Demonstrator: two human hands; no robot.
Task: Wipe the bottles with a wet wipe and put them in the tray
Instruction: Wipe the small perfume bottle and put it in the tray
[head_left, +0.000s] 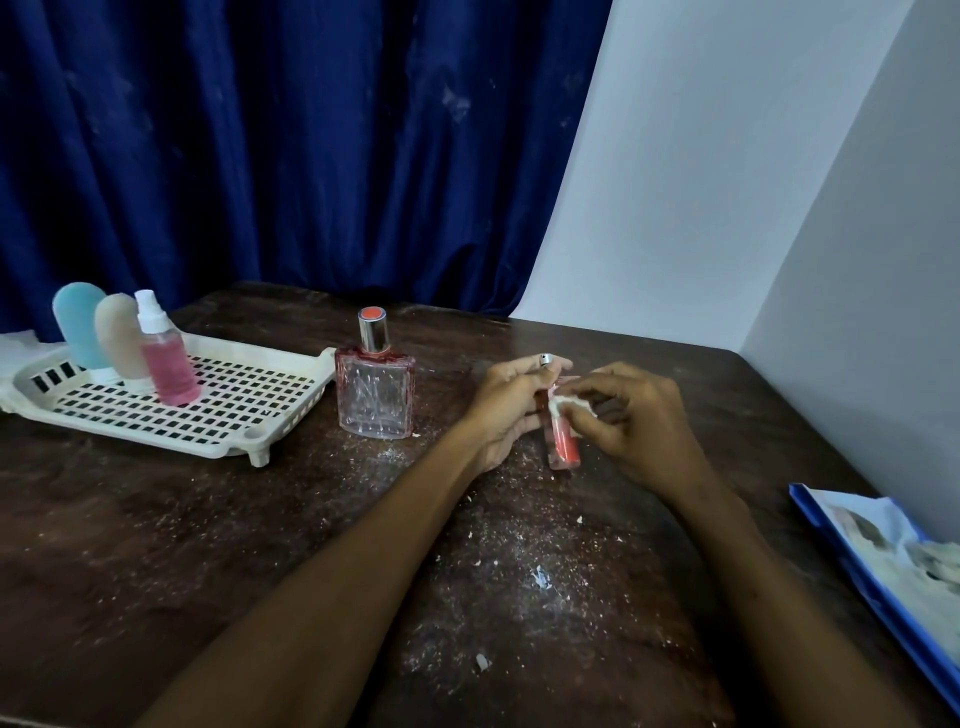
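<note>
Bottle (562, 441): slim, clear, red-filled, silver-capped

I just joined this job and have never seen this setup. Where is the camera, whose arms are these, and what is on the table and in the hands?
No machine here: a person works with bare hands, and the one picture comes from a camera on their head, looking down. The left hand grips a slim red bottle; the right hand pinches a wet wipe against it. On the table stands a square perfume bottle, beside a white tray holding a blue bottle, a beige bottle and a pink spray bottle. A blue packet lies at the right edge.
</note>
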